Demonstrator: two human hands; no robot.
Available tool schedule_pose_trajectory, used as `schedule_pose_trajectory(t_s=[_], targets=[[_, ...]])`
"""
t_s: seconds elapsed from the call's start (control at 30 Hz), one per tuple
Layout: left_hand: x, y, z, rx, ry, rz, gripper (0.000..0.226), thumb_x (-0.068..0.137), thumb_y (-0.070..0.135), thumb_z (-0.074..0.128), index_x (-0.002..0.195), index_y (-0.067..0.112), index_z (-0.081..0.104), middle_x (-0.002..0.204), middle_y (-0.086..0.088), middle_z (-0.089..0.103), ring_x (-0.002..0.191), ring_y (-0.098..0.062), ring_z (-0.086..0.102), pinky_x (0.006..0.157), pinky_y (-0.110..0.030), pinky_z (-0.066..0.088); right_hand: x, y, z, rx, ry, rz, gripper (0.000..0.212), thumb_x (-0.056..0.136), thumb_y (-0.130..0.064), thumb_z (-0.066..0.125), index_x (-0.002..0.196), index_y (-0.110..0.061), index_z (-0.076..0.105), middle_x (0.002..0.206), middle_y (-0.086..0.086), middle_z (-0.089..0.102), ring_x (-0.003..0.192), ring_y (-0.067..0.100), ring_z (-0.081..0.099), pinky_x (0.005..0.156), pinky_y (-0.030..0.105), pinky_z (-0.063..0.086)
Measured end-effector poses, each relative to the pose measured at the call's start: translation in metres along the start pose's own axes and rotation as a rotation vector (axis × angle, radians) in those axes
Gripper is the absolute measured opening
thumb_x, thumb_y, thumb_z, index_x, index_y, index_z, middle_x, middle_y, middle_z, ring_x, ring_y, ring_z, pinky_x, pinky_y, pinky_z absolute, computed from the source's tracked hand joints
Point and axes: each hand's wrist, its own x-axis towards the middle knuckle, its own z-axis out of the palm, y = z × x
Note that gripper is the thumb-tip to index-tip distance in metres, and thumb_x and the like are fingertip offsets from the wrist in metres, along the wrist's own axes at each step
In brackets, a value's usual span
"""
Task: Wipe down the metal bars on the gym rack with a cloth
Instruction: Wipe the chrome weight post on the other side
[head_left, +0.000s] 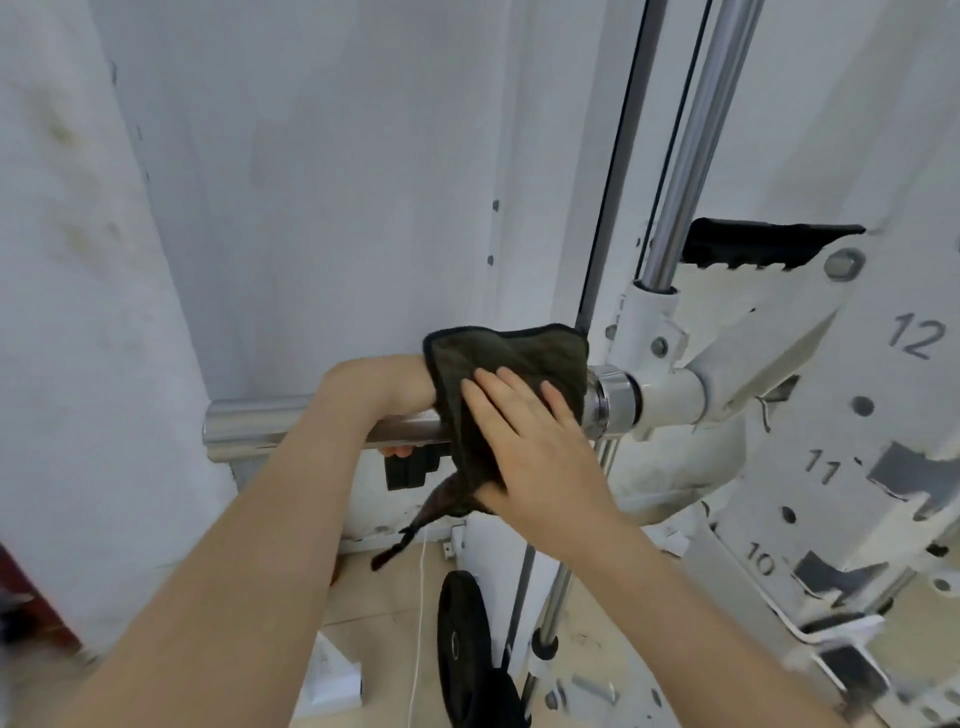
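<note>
A horizontal chrome bar (244, 421) sticks out to the left from the white gym rack (878, 415). A dark olive cloth (509, 353) is draped over the bar near its collar, with one corner hanging below. My right hand (530, 441) lies over the cloth, fingers laid across it and thumb tucked beneath, gripping cloth and bar. My left hand (379, 387) hooks over the bar just left of the cloth. Its fingers curl under the bar, and the cloth partly hides it.
A vertical chrome guide rod (691, 156) rises from the rack's sliding carriage (660, 384). The rack upright at right carries numbered notches. A white wall (311, 208) stands close behind the bar. On the floor below are a black weight plate (462, 649) and a white box (332, 675).
</note>
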Motion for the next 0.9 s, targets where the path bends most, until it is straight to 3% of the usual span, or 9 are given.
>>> schedule_pose_trajectory(t_s=[0.1, 0.2, 0.27, 0.33, 0.47, 0.53, 0.6, 0.8, 0.9], targets=[[0.000, -0.005, -0.001, 0.133, 0.247, 0.080, 0.030, 0.090, 0.034, 0.039, 0.067, 0.020, 0.053, 0.086, -0.010, 0.068, 0.078, -0.028, 0.062, 0.076, -0.036, 0.050, 0.042, -0.022, 0.010, -0.108, 0.055, 0.028, 0.070, 0.067, -0.042, 0.078, 0.123, -0.009, 0.055, 0.103, 0.005, 0.067, 0.096, 0.024, 0.065, 0.088, 0.039, 0.048], [-0.028, -0.029, -0.005, 0.275, 0.660, 0.108, 0.035, 0.095, 0.036, 0.035, 0.071, 0.019, 0.054, 0.072, -0.001, 0.057, 0.065, -0.022, 0.051, 0.062, -0.031, 0.037, 0.058, -0.011, -0.003, -0.092, -0.077, -0.020, 0.051, 0.071, -0.058, 0.070, 0.104, -0.022, 0.056, 0.089, -0.004, 0.064, 0.080, 0.021, 0.062, 0.072, 0.035, 0.040], [-0.048, -0.065, -0.010, 0.313, 0.732, 0.019, 0.045, 0.097, 0.044, 0.031, 0.071, 0.017, 0.055, 0.066, 0.000, 0.055, 0.059, -0.017, 0.048, 0.060, -0.030, 0.035, 0.050, 0.014, -0.021, -0.073, -0.276, 0.091, 0.049, 0.070, -0.068, 0.065, 0.098, -0.030, 0.052, 0.086, -0.011, 0.061, 0.079, 0.015, 0.059, 0.079, 0.035, 0.042], [-0.062, -0.096, -0.013, 0.140, 0.711, -0.051, 0.053, 0.097, 0.049, 0.030, 0.068, 0.011, 0.053, 0.062, -0.003, 0.055, 0.061, -0.021, 0.052, 0.059, -0.031, 0.038, 0.048, 0.032, -0.036, -0.142, -0.396, 0.192, 0.049, 0.066, -0.071, 0.065, 0.093, -0.032, 0.049, 0.079, -0.014, 0.057, 0.074, 0.011, 0.055, 0.090, 0.036, 0.044], [-0.057, -0.101, -0.008, 0.040, 0.797, -0.052, 0.055, 0.095, 0.040, 0.032, 0.060, 0.005, 0.055, 0.059, -0.011, 0.058, 0.058, -0.026, 0.054, 0.061, -0.034, 0.045, 0.073, -0.018, -0.015, -0.024, -0.351, 0.029, 0.045, 0.069, -0.060, 0.066, 0.096, -0.028, 0.051, 0.083, -0.010, 0.060, 0.074, 0.016, 0.061, 0.066, 0.033, 0.051], [-0.048, -0.097, -0.014, -0.001, 0.747, -0.109, 0.053, 0.095, 0.038, 0.035, 0.058, 0.004, 0.052, 0.060, -0.011, 0.057, 0.057, -0.025, 0.052, 0.059, -0.033, 0.043, 0.090, -0.069, 0.007, -0.016, -0.239, -0.068, 0.038, 0.074, -0.053, 0.063, 0.091, -0.024, 0.048, 0.082, -0.007, 0.056, 0.066, 0.017, 0.055, 0.052, 0.029, 0.037], [-0.038, -0.100, -0.024, -0.021, 0.621, -0.179, 0.045, 0.093, 0.036, 0.037, 0.061, 0.007, 0.049, 0.065, -0.009, 0.055, 0.060, -0.023, 0.051, 0.058, -0.031, 0.038, 0.101, -0.107, 0.021, -0.029, -0.157, -0.088, 0.033, 0.079, -0.051, 0.061, 0.089, -0.023, 0.047, 0.080, -0.005, 0.053, 0.062, 0.017, 0.045, 0.055, 0.030, 0.026], [-0.042, -0.099, -0.050, -0.378, 0.143, -0.243, 0.038, 0.093, 0.035, 0.040, 0.082, 0.002, 0.056, 0.069, -0.019, 0.067, 0.047, -0.026, 0.063, 0.045, -0.027, 0.049, 0.067, -0.047, 0.018, -0.079, 0.044, -0.005, 0.042, 0.069, -0.063, 0.065, 0.084, -0.028, 0.049, 0.077, -0.008, 0.059, 0.067, 0.018, 0.056, 0.066, 0.033, 0.040], [-0.049, -0.117, -0.052, -0.558, 0.121, -0.141, 0.040, 0.091, 0.039, 0.050, 0.097, 0.002, 0.065, 0.073, -0.012, 0.069, 0.056, -0.021, 0.065, 0.050, -0.028, 0.054, 0.051, -0.013, 0.006, -0.137, 0.051, 0.058, 0.041, 0.066, -0.049, 0.075, 0.088, -0.025, 0.050, 0.076, -0.008, 0.057, 0.070, 0.018, 0.058, 0.071, 0.036, 0.045]])
